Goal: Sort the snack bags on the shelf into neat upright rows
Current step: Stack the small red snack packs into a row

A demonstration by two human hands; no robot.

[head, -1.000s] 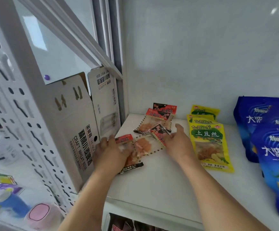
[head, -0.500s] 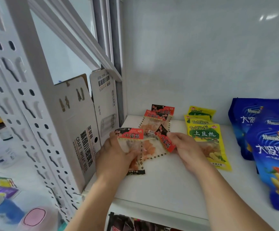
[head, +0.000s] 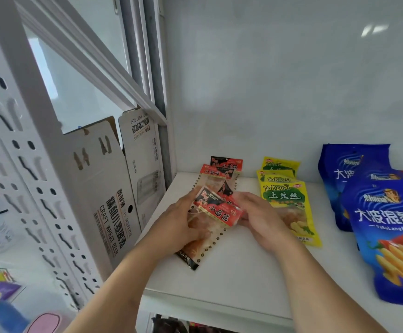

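Both hands hold a small bunch of red-topped clear snack bags (head: 216,210) just above the white shelf (head: 243,272). My left hand (head: 183,224) grips the bunch from the left and below; my right hand (head: 260,219) pinches its right edge. Behind them two more red-topped bags (head: 219,170) lean near the back wall. Yellow snack bags (head: 289,203) lie in an overlapping row to the right. Large blue chip bags (head: 388,224) lie overlapping at the far right.
A white cardboard box (head: 113,195) with black print stands pressed against the shelf's left side. The perforated white upright (head: 27,152) rises in front of it. The white back wall (head: 279,80) closes the shelf. More packets show on the shelf below (head: 171,325).
The red-topped bags have been gathered off the shelf into one bunch between my hands and turned slantwise. My right hand has moved in onto the bunch's right edge.
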